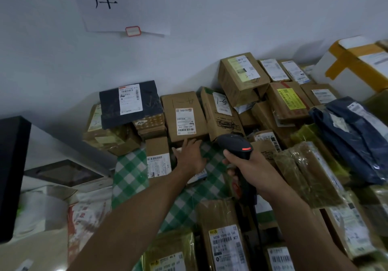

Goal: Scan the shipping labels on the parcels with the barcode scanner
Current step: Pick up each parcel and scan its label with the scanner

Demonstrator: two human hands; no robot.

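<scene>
My right hand [249, 166] grips the handle of a black barcode scanner [236, 144] whose red light glows on top; its head points toward a brown cardboard parcel [184, 111] with a white shipping label [185, 121]. My left hand [190, 155] reaches forward with fingers spread, fingertips touching the near lower edge of that parcel. Around it lie a dark blue flat parcel [130, 102] with a label, a tilted box marked by hand [222, 113], and a small box with a barcode label [158, 161].
Several more boxes and bagged parcels crowd a table with a green checked cloth [130, 172]. A blue plastic bag [354, 136] lies at right, a white box with yellow tape [357, 62] behind. A black monitor edge [10, 176] stands at left. A paper sign [117, 3] hangs on the wall.
</scene>
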